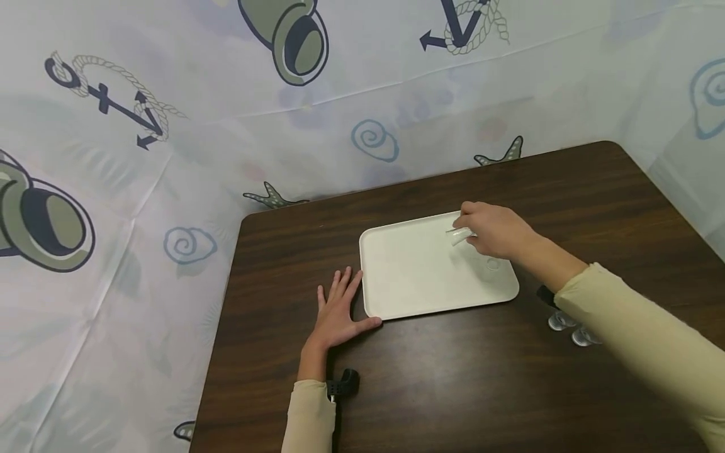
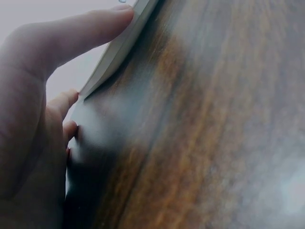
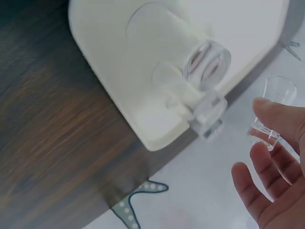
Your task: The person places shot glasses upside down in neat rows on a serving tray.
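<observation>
A white rectangular tray [image 1: 408, 270] lies on the dark wood table. My left hand [image 1: 337, 318] is at its near left corner, fingers spread and straight, thumb on the rim; the left wrist view shows the thumb [image 2: 95, 31] along the tray's edge [image 2: 119, 50]. Over the tray's right half, my right hand [image 1: 498, 229] pinches a small clear shot glass [image 3: 274, 112], tilted in the head view, between thumb and fingers. Two more clear glasses, one with a thick base [image 3: 207, 64] and another lower one [image 3: 209, 114], appear at the tray in the right wrist view.
Right of the tray, partly hidden by my right sleeve, are two clear glasses, one nearer the tray [image 1: 561, 321] and one beside it [image 1: 583, 337]. A patterned sheet [image 1: 317, 151] with sea motifs hangs behind and left of the table [image 1: 430, 377].
</observation>
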Demonstrator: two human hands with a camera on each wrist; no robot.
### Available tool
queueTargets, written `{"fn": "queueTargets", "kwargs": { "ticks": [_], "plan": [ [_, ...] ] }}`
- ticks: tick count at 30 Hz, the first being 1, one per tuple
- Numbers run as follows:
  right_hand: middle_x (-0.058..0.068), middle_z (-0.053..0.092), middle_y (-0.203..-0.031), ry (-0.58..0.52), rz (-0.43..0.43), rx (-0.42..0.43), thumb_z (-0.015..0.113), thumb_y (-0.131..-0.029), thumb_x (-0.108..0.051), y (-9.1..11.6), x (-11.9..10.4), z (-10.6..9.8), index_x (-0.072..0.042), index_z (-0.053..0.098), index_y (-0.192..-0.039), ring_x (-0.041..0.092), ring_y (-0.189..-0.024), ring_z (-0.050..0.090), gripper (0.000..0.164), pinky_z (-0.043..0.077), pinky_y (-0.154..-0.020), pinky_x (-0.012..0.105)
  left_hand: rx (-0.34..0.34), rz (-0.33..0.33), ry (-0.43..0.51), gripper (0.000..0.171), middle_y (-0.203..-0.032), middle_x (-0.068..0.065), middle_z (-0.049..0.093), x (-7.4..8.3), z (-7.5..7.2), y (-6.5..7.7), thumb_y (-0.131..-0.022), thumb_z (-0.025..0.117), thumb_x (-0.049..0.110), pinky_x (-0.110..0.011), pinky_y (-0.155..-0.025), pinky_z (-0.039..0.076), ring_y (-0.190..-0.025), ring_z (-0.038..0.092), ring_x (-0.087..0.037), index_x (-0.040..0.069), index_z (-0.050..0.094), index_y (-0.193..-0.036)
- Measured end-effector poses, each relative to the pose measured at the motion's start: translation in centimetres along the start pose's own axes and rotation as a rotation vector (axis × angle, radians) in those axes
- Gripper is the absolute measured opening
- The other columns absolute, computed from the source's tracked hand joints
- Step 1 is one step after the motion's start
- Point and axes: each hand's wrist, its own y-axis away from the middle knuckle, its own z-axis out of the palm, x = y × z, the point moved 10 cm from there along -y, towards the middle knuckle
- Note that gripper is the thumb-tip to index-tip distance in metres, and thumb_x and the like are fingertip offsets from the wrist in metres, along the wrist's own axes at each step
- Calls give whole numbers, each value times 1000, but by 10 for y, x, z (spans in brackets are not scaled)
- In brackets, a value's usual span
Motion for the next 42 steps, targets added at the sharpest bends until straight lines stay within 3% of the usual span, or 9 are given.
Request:
{"fn": "queueTargets", "kwargs": {
  "ticks": [9, 18, 24, 42],
  "plan": [
    [8, 60, -100, 123, -2, -69, 68, -81, 5, -30, -6, 32, -9, 65, -108, 27, -91, 60, 30, 52, -74, 38, -13, -13, -10, 106, -161, -4, 11, -1, 0, 0, -72, 58, 78, -65, -109, -6, -148, 1, -27, 30, 14, -155],
    [8, 51, -92, 226, -80, -55, 62, -84, 8, -41, -10, 57, -7, 67, -101, 24, -82, 50, 23, 44, -65, 31, -5, -11, -16, 105, -161, -6, 12, 0, -1, 2, -72, 60, 76, -67, -108, -3, -147, 3, -30, 28, 15, -155],
    [9, 51, -93, 262, -107, -19, 63, -84, 8, -45, -16, 62, -7, 69, -98, 24, -81, 46, 21, 41, -65, 32, -11, -18, -6, 106, -161, -5, 11, 1, -2, 3, -71, 59, 79, -66, -109, -5, -148, 2, -28, 30, 15, -155],
    [11, 52, -98, 304, -135, -47, 68, -84, 5, -48, -24, 63, -7, 69, -97, 26, -86, 47, 18, 42, -68, 34, -3, -5, 3, 105, -161, -6, 12, 4, -1, 0, -73, 60, 76, -66, -109, -5, -148, 3, -30, 28, 16, -155]
  ]
}}
